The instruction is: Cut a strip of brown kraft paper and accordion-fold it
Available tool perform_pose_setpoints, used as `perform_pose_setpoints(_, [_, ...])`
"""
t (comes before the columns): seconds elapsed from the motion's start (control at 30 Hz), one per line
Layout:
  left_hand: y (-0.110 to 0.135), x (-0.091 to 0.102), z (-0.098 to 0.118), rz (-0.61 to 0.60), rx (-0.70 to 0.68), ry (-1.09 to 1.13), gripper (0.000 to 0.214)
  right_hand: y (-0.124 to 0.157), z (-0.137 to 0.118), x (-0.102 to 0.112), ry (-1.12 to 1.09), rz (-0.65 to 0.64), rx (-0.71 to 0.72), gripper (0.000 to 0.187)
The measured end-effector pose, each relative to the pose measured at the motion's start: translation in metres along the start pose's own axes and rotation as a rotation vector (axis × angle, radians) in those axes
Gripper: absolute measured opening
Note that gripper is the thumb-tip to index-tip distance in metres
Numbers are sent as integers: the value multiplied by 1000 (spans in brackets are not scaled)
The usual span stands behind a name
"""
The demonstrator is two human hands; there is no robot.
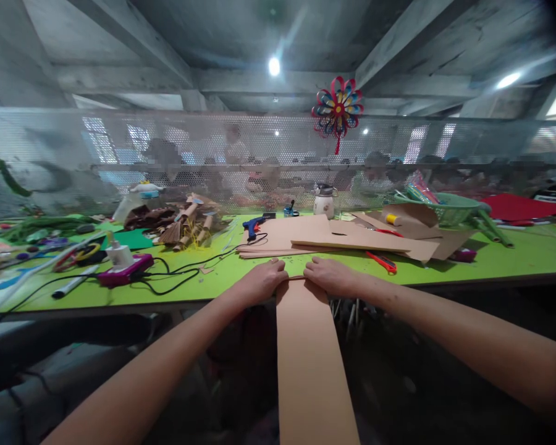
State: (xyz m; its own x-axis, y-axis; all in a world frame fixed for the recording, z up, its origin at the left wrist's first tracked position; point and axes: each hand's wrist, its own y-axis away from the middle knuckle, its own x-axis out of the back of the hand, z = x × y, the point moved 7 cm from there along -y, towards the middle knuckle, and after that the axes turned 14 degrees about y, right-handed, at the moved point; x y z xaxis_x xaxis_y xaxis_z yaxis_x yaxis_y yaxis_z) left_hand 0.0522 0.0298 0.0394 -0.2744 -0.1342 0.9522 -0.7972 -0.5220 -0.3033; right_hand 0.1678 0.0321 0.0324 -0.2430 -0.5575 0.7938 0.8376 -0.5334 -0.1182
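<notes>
A long strip of brown kraft paper (312, 364) hangs from the table's front edge down toward me. Its far end looks folded or rolled over. My left hand (271, 276) grips the left corner of that end, fingers curled round it. At the right corner my right hand (327, 276) does the same, its fingers closed on the paper. Just beyond lies a stack of brown paper sheets (301, 232), with a blue glue gun (254, 227) at its left. A red utility knife (381, 262) rests on the table beyond my right hand.
On the green table (231, 278), a purple power strip (126, 271) trails black cords at left. Brown paper pieces (189, 222) lie behind it. A white jar (324, 201) and a green basket (449, 209) stand along the perforated screen (278, 139). People sit beyond it.
</notes>
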Motion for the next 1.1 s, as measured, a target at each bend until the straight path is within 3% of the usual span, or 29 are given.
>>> perform_pose_setpoints(0.37, [-3, 4, -4, -3, 69, 113, 28, 3, -2, 2, 9, -22, -53, 17])
perform_pose_setpoints(0.6, [-22, 0, -34, -81, 278, 402, 20, 11, -1, 1, -42, 9, -28, 15])
perform_pose_setpoints(0.73, [-22, -4, -42, -124, 391, 510, 23, 23, 0, 0, -81, 64, -37, 25])
perform_pose_setpoints(1.1, [-29, -3, -44, -176, 576, 347, 25, 27, -2, 1, -85, 115, -139, 31])
